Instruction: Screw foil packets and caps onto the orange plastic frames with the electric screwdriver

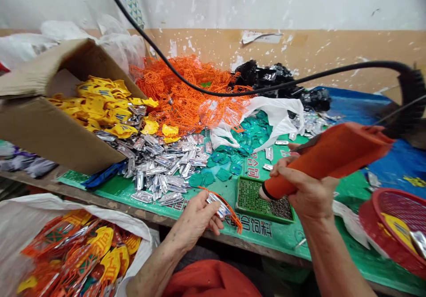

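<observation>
My right hand is wrapped round an orange electric screwdriver. Its pale tip meets or hovers just over a green screw tray; I cannot tell whether it touches. Small dark screws crowd the tray's right part, beside a grid of holes. Left of the tray, my left hand pinches a silver metallic piece together with a thin orange plastic frame. Behind that hand lies a heap of similar silver pieces, with translucent green pieces to its right.
A tilted cardboard box spills yellow pieces at left. Orange frames pile up by the wall. A white sack of mixed parts stands at front left, a red basket at right. A black cable arches overhead.
</observation>
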The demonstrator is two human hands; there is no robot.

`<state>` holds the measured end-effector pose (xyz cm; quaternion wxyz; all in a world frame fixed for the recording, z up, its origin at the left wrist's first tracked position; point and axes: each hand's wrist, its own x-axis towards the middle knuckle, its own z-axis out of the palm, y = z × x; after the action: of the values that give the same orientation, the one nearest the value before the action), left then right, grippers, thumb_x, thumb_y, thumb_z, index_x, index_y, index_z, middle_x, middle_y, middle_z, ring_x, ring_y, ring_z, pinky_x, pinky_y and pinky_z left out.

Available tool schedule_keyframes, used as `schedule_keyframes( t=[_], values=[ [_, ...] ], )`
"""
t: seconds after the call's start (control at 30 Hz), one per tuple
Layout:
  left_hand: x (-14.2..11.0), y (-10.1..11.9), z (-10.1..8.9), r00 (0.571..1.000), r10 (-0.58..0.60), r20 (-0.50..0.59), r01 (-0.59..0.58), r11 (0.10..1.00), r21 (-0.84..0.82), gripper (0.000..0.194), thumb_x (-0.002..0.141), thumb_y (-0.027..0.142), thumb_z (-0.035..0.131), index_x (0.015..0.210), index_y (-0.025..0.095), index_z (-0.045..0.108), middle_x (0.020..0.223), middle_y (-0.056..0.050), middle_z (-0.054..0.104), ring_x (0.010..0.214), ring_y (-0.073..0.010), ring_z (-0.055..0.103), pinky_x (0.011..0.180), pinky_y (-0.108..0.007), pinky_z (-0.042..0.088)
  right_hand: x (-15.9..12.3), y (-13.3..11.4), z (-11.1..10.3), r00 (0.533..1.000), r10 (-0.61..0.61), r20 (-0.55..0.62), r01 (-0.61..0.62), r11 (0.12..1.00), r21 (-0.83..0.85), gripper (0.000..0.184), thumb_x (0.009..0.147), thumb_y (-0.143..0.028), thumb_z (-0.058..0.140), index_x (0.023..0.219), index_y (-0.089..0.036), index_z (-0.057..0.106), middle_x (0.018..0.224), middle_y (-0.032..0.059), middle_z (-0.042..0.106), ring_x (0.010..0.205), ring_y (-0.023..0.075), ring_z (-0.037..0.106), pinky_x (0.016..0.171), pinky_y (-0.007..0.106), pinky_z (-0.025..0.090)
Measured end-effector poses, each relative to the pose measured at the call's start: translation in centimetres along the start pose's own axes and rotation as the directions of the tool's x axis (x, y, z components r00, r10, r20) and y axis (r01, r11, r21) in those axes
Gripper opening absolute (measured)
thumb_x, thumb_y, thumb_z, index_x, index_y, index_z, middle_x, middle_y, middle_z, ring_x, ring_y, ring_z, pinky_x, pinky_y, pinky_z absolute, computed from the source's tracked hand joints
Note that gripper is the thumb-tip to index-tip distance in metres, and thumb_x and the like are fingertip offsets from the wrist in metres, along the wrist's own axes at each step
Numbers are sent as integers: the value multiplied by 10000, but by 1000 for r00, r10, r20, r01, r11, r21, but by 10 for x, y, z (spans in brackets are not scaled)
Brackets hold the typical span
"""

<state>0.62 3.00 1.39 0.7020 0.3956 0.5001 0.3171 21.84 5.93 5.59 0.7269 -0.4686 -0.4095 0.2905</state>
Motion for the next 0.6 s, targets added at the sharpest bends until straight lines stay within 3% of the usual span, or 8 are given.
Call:
schedule_keyframes(
  t=[0.1,0.33,0.6],
  values=[
    [2,0,4,1000,5,-14,-4,998,66,300,750,443,602,830,184,473,568,24,629,398,-98,574,347,-168,429,2,-14,3,999,31,-24,-28,991,129,268,545,-133,761,763,-181,612,575,-40,601,474,143,556,506,311,458],
    [3,1,11,998,47,-29,-42,985,167,210,795,388,514,840,190,459,521,39,609,335,-80,525,301,-133,339,-14,-56,29,990,20,137,-50,974,222,178,647,-158,679,796,-223,604,602,-34,589,543,148,561,587,347,482],
    [2,6,17,997,68,-37,-61,987,150,195,750,379,533,790,204,458,487,41,599,321,-99,518,286,-151,322,-32,-56,54,972,96,215,-148,960,238,359,600,-149,691,944,-231,627,608,-41,598,546,145,559,562,326,471]
  ],
)
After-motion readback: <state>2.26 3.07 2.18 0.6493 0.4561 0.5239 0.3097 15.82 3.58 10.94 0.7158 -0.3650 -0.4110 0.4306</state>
